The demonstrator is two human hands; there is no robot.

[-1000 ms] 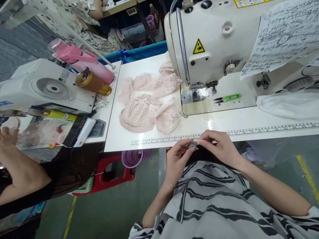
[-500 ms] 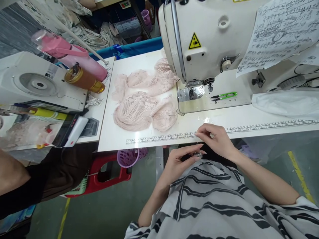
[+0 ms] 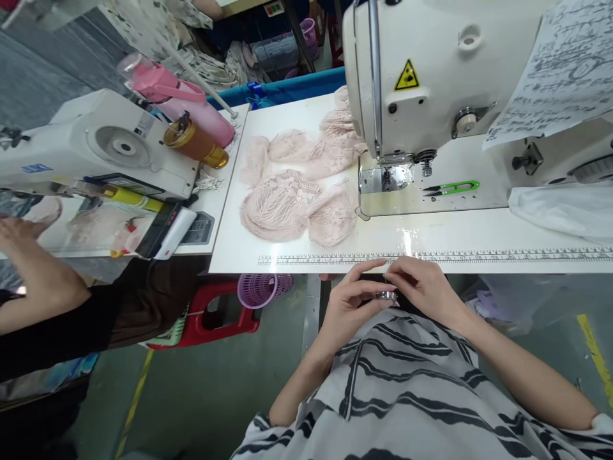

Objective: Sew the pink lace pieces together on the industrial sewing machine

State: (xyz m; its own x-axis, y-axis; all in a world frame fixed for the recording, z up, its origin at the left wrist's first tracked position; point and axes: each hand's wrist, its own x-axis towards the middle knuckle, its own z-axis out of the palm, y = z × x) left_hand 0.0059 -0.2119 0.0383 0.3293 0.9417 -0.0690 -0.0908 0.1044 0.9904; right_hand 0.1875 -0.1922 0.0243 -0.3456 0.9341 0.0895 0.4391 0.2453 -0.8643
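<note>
My left hand [image 3: 352, 306] pinches a small shiny metal bobbin case [image 3: 385, 296] between thumb and fingers, just off the table's front edge. Close beside it on the right, my right hand [image 3: 421, 287] has its thumb and forefinger pressed together on a thin thread that is barely visible above the metal piece. Both hands are in front of the sewing machine [image 3: 431, 70]. Pale pink lace fabric [image 3: 282, 204] lies bunched on the white table [image 3: 230, 252] left of the needle area. Green thread snips [image 3: 454, 187] rest on the machine bed.
A ruler strip [image 3: 311, 260] runs along the table's front edge. At the left are a second sewing machine [image 3: 115, 147], a pink bottle [image 3: 191, 105], an amber cup [image 3: 196, 144] and a co-worker's arm [image 3: 43, 275]. Below stand a purple basket [image 3: 258, 291] and red stool [image 3: 215, 332].
The view has shifted left, bringing in more of the second machine and the co-worker's hand. My right hand has come lower, nearer the metal piece in my left hand.
</note>
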